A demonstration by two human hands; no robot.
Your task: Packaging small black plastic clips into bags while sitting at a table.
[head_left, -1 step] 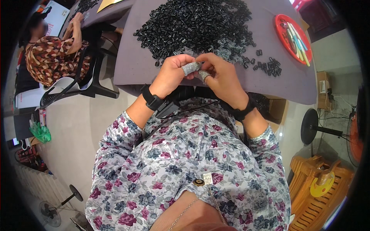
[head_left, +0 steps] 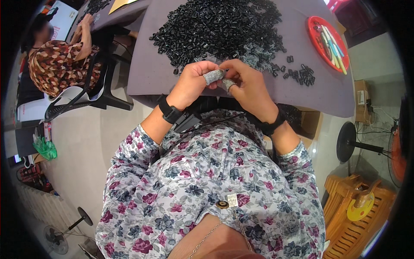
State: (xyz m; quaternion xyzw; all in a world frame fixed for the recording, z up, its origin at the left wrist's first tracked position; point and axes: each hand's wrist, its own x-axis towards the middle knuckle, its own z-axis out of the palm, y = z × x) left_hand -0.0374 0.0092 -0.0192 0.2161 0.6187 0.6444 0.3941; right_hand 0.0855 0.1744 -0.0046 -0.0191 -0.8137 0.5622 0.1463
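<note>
Both my hands meet over the near edge of the table, their fingertips pinched together. My left hand and my right hand each wear a grey fabric sleeve on a digit, apparently the thumb. Between the fingertips shows a bit of a small dark piece; the fingers cover most of it, so its kind is unclear. Just beyond the hands lies a large heap of small glossy black pieces. Clear greyish pieces are mixed in at its near right side.
A smaller cluster of black pieces lies right of the heap on the grey-covered table. Farther right is a red tray with several slim tools. Another person sits at left by a black chair. A wooden chair stands lower right.
</note>
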